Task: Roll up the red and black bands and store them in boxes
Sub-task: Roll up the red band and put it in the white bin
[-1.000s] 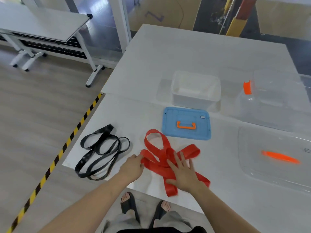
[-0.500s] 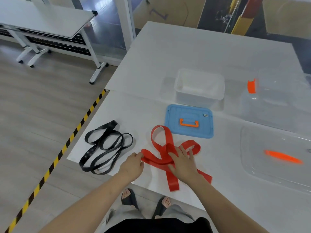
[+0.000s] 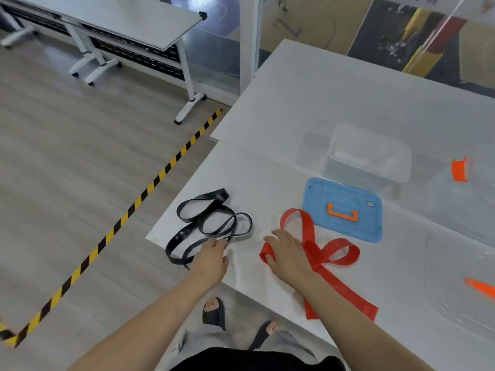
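Observation:
The red band (image 3: 332, 257) lies in loose loops near the table's front edge, one tail running toward me. My right hand (image 3: 288, 250) rests flat on its left end, fingers straight and pointing left. To the left, the black band (image 3: 211, 223) lies in tangled loops by the table's left corner. My left hand (image 3: 211, 257) sits at the black band's near side with its fingertips touching a loop, fingers loosely bent, nothing gripped. A small white box (image 3: 401, 167) stands open behind the bands, with its blue lid (image 3: 318, 199) lying flat in front of it.
A large clear box (image 3: 455, 204) with an orange latch (image 3: 459, 170) stands at the right. Its clear lid (image 3: 442, 277) with an orange handle lies at the front right. The table edge (image 3: 171, 210) drops to a floor with yellow-black tape. Another table stands far left.
My left hand has let go of the red band's end and moved left to the black band. My right hand slid left along the red band. The camera turned left.

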Demonstrator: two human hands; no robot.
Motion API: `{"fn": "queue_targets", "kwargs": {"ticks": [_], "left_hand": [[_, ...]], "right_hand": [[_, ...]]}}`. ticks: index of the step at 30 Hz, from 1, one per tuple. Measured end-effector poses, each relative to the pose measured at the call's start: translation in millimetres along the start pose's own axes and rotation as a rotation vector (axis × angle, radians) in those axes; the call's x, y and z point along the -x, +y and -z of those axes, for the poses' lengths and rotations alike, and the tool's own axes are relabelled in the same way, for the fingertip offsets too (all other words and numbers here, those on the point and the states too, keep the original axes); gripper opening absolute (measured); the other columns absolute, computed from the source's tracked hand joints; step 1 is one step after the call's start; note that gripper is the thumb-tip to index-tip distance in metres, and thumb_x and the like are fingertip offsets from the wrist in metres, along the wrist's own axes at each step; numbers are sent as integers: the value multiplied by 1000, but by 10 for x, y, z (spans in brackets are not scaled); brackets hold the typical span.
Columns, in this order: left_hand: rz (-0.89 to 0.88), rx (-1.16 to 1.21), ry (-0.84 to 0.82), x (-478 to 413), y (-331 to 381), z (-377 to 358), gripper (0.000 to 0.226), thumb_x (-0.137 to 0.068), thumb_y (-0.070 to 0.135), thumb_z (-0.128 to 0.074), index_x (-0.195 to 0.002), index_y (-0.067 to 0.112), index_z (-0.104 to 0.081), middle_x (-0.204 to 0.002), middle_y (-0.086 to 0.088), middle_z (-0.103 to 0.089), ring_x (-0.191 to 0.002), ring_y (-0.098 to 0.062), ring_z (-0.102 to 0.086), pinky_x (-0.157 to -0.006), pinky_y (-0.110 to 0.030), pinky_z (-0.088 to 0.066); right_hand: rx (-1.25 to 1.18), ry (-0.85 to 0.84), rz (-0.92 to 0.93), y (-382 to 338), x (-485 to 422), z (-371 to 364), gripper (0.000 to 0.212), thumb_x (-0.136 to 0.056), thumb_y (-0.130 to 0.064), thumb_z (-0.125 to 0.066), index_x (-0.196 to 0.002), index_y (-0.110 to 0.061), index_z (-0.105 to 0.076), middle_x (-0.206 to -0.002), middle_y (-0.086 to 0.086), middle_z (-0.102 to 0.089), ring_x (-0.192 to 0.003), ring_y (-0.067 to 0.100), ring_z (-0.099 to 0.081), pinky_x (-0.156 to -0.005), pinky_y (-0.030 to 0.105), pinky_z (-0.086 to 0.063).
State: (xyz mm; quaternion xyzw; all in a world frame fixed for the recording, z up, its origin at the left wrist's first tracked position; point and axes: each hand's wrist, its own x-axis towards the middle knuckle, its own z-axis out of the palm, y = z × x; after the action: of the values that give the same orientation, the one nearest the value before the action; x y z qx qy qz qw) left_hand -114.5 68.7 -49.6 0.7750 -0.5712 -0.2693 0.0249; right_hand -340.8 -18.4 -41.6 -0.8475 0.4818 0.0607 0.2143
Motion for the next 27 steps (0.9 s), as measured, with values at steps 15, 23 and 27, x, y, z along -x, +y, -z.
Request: {"fn": "queue_targets", "kwargs": {"ticks": [15,23,27], "left_hand": [[118,-235,-112,-149,-1020,-104,104,-92,60,-64,-166,26,1,-171,-18,-7,-156,-38,-19,-115,-58,-37],[15,-129,5,-466,-1329,1,34,-94,14,-58,-127,20,-57,-131,-6,-45,-119,-30,-45,-81,-39,-47],[-60,-75,151,-699,-1476,198,39,-89,15,-68,-127,19,-59,-139,-14,-46,-120,-37,-48,-81,-46,-52]], "right_hand": [[466,-261,281,-1023,-1258,-348,116,-82,-49,-83,-167,-24,-8,-177,14,6,-163,38,7,-130,62,-1],[473,-73,497,-1060,-1740,-323,26,-86,-25,-70,-111,-22,-68,-107,2,-66,-108,31,-61,-106,46,-35],[436,-21,428,-1117,-1961,-218,89,-73,-52,-79,-151,-25,-43,-163,20,-36,-152,41,-35,-123,59,-26]]}}
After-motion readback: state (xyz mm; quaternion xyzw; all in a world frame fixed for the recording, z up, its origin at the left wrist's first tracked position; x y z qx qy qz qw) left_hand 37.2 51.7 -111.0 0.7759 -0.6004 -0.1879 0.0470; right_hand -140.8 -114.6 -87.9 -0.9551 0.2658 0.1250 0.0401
